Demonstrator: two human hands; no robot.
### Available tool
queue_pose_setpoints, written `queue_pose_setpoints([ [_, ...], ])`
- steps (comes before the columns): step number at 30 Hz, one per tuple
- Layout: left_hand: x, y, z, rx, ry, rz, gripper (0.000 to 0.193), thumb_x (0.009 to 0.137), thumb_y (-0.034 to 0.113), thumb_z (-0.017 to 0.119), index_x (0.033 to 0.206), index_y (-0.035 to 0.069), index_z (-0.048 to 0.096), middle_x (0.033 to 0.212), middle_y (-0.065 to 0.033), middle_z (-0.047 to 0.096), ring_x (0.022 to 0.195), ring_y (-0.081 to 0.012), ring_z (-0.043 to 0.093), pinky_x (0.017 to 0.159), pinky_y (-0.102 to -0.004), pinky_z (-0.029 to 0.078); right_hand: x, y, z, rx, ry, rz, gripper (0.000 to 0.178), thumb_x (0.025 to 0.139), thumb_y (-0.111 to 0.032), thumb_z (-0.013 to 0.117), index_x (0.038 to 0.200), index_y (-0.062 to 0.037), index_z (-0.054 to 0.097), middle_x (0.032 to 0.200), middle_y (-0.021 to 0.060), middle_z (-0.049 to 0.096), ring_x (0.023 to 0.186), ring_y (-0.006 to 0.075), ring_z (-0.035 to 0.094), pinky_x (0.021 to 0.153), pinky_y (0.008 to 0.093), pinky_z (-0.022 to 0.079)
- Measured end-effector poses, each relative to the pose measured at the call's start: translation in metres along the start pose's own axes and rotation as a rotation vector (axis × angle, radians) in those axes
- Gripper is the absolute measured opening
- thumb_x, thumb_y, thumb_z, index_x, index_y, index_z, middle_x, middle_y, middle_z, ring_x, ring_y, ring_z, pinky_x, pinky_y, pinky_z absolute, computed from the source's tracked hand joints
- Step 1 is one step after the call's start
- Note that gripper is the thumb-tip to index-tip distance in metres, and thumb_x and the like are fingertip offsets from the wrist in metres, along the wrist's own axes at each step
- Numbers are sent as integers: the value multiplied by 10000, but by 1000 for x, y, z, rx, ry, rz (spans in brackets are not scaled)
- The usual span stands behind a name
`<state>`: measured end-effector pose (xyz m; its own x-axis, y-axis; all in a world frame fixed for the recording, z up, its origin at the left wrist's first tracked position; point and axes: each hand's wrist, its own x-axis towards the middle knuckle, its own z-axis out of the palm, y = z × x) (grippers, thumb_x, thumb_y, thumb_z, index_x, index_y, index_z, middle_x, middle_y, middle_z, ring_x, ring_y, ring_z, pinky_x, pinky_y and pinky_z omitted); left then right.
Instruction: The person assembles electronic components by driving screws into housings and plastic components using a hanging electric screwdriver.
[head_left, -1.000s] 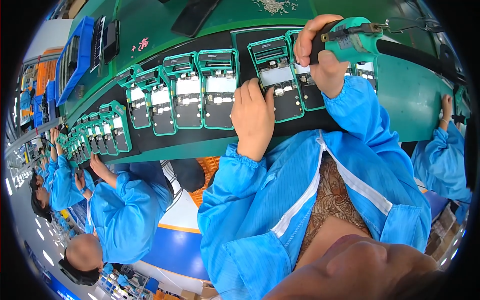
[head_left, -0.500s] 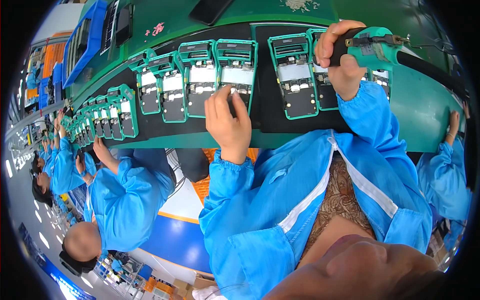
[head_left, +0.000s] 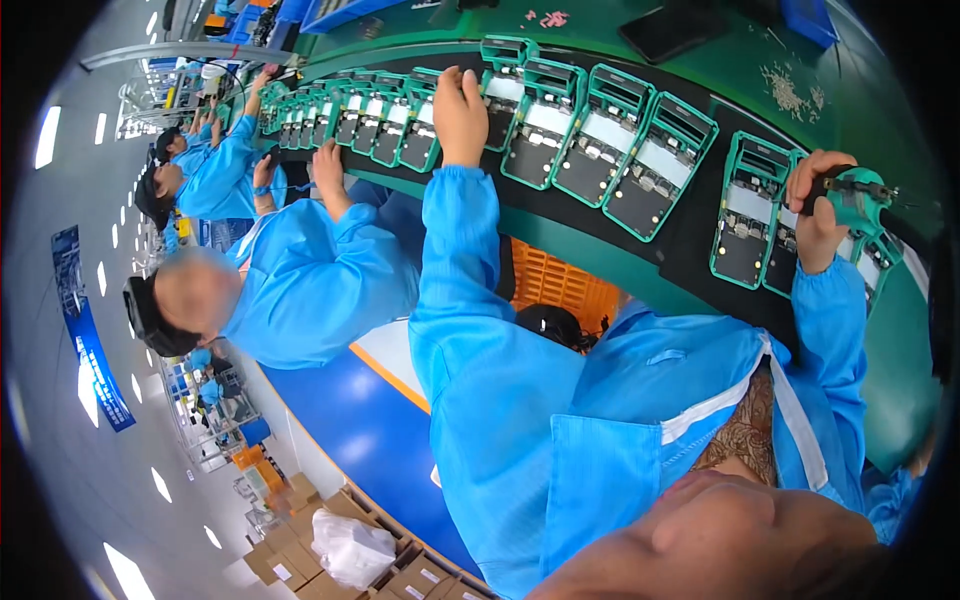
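My right hand is wrapped round a black and green corded electric screwdriver, above the fixtures at the right; its tip is hidden. My left hand reaches out at the far edge of the row, fingers extended beside a green fixture; nothing shows in it. Along the black mat stand green-framed fixtures, each with an opened phone-like device showing a black lower half and a white panel. Of these, a fixture lies between my hands, and another fixture sits just left of the screwdriver.
Pink bits, a dark flat phone-like slab and a pile of small pale pieces lie on the green bench beyond the mat. A co-worker in blue sits at my left. An orange crate is below the bench edge.
The view has swung toward the left. My left hand has moved left along the row, away from the fixture it was over. My right hand keeps its grip on the electric screwdriver.
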<state>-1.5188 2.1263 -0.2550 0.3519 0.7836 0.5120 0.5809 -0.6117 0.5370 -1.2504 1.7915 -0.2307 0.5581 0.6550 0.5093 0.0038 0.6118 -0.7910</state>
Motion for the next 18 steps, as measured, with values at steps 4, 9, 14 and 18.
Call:
queue_pose_setpoints([
  [4, 32, -15, 31, 288, -242, -12, 270, 900, 191, 394, 962, 2, 578, 967, -250, 601, 920, -392, 575, 785, -466, 457, -5, 5, -4, -63, 47, 44, 301, 762, -122, 549, 1036, -36, 456, 727, 57, 485, 584, 118, 441, 524, 253, 382],
  [9, 46, 1, 50, 546, -269, -9, 391, 889, 303, 377, 892, 4, 630, 962, -235, 605, 910, -395, 559, 830, -474, 426, -16, -8, -11, 2, 102, -68, 479, 770, -353, 688, 1061, -36, 477, 716, 57, 481, 569, 132, 450, 498, 260, 367],
  [14, 55, -18, 61, 454, -340, -61, 705, 896, 508, 251, 955, -96, 609, 1028, -309, 581, 977, -457, 517, 887, -514, 380, -19, -32, -6, 4, 133, -166, 529, 760, -422, 693, 1045, -33, 475, 714, 59, 480, 560, 131, 459, 493, 273, 374],
  [18, 55, -68, 57, 478, -345, -164, 492, 888, 503, 272, 1071, 152, 565, 1053, -296, 572, 1003, -501, 481, 875, -534, 369, -14, -41, -10, 23, 110, -209, 531, 767, -438, 684, 1036, -38, 461, 722, 53, 476, 563, 119, 460, 495, 261, 380],
])
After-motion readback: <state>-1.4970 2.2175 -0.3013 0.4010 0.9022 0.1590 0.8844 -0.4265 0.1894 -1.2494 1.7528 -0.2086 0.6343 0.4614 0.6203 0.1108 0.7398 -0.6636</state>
